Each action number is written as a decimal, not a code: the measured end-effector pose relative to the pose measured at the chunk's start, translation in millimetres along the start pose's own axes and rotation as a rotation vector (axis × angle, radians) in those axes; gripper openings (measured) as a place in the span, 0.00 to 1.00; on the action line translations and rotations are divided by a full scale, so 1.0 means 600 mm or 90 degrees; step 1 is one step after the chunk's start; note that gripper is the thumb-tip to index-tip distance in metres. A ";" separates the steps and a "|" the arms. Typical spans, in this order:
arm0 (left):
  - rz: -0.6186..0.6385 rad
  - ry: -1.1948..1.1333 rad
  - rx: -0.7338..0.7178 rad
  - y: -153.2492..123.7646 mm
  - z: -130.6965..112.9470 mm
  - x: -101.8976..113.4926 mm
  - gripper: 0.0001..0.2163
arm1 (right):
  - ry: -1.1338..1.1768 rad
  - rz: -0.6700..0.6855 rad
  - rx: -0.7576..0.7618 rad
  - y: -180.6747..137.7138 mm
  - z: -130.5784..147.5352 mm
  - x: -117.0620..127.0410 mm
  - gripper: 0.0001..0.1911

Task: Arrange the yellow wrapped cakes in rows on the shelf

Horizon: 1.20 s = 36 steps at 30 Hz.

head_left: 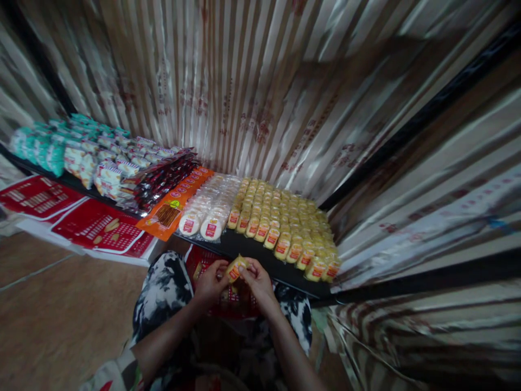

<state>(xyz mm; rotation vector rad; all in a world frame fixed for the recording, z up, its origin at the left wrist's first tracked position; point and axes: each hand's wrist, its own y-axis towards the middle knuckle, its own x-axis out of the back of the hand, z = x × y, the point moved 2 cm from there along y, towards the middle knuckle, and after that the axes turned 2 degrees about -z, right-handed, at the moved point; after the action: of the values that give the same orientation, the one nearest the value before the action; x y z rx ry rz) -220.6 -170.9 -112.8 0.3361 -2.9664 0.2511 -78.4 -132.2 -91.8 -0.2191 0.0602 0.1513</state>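
Between my two hands is one small yellow snack packet [235, 270] with a red and orange label. My left hand [212, 281] pinches its left side, and my right hand [257, 278] grips its right side with the thumb on top. Both hands hover over my lap, just in front of a black shelf [260, 256]. Beyond them on the shelf stand rows of matching yellow packets [280, 217]. To the left of these lie clear packs of round white crackers [211, 209], beside an orange snack bag [175, 203].
Farther left on the shelf are dark red packets [166, 179], white packets [109, 174] and green packets [49, 146]. Red and white boxes [101, 228] stand below on the brown floor [52, 320]. Striped sheeting [244, 81] hangs behind the shelf, with a black pole [407, 119] at right.
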 end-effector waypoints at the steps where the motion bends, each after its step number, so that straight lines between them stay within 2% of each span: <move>1: 0.012 0.005 -0.032 0.004 -0.008 0.000 0.15 | -0.006 0.009 0.018 0.005 0.007 -0.005 0.21; 4: 0.030 -0.039 -0.070 0.025 -0.023 -0.005 0.16 | -0.025 0.013 0.068 0.026 0.025 -0.015 0.22; 7: -0.017 -0.053 -0.071 0.057 -0.031 -0.011 0.14 | -0.052 -0.040 0.109 0.047 0.038 -0.019 0.26; 12: -0.107 -0.019 -0.063 0.105 -0.051 -0.025 0.14 | -0.164 -0.109 0.215 0.069 0.047 -0.034 0.23; 15: -0.144 0.017 -0.065 0.121 -0.067 -0.033 0.16 | -0.189 -0.156 0.214 0.083 0.035 -0.041 0.24; 18: -0.139 0.042 -0.069 0.132 -0.078 -0.036 0.17 | -0.178 -0.172 0.172 0.106 0.015 -0.040 0.24; 21: -0.109 0.030 -0.054 0.136 -0.081 -0.035 0.18 | -0.161 -0.183 0.136 0.129 0.002 -0.036 0.23; 24: -0.102 -0.003 -0.057 0.129 -0.082 -0.033 0.21 | -0.153 -0.193 0.140 0.144 -0.002 -0.036 0.22; 31: -0.091 0.110 -0.180 0.098 -0.088 -0.039 0.21 | -0.150 -0.208 0.149 0.155 -0.012 -0.049 0.19; 36: -0.067 0.159 -0.225 0.100 -0.084 -0.038 0.21 | -0.157 -0.217 0.154 0.158 -0.010 -0.055 0.16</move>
<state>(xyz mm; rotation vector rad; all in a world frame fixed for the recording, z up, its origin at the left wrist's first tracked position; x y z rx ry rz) -206.3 -99.2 -76.2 0.3805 -2.6668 -0.2265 -126.3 -46.7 -115.3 0.0334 -0.2037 -0.1688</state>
